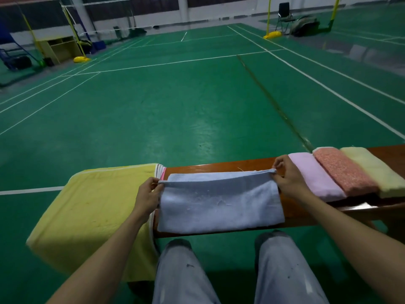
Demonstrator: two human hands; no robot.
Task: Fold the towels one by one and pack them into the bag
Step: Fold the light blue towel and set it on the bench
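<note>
On bench (219, 166), L hand (147, 197) & R hand (287, 177) pinched blue towel (219, 205) corners w/ thumb+fingers, prob. to fold it over evenly.

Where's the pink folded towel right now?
In the head view, the pink towel lies on the wooden bench right of centre, just right of the right hand pinching the blue towel, with the speckled orange towel against its right side.
</note>
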